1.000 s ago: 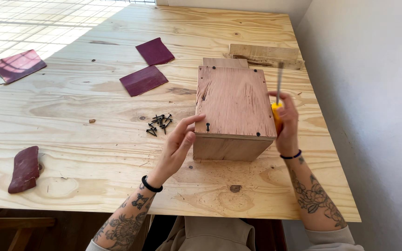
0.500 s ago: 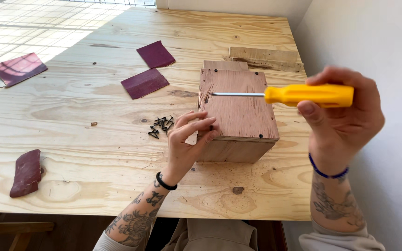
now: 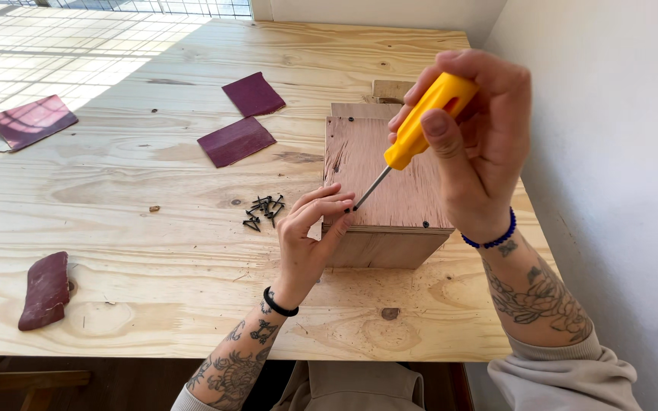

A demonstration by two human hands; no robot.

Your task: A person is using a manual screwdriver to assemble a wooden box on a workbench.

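Observation:
A wooden box (image 3: 397,190) stands on the plywood table (image 3: 154,289), with dark screws set in its top panel. My right hand (image 3: 474,144) grips a yellow-handled screwdriver (image 3: 419,125), blade slanting down to the box's near left corner. My left hand (image 3: 310,236) rests against that corner, its fingertips pinched at the screwdriver's tip, apparently around a small screw I cannot make out. A small heap of black screws (image 3: 263,211) lies on the table just left of my left hand.
Dark red sandpaper sheets lie about: one (image 3: 236,141) left of the box, another (image 3: 253,93) behind it, one (image 3: 32,120) far left, and a curled piece (image 3: 43,289) near the front edge. A wood offcut (image 3: 390,90) sits behind the box. A white wall (image 3: 618,152) runs along the right.
My right hand lifted the screwdriver from beside the box, swung it level over the top, then tilted its tip down to the near left corner. My left fingers closed in at the tip.

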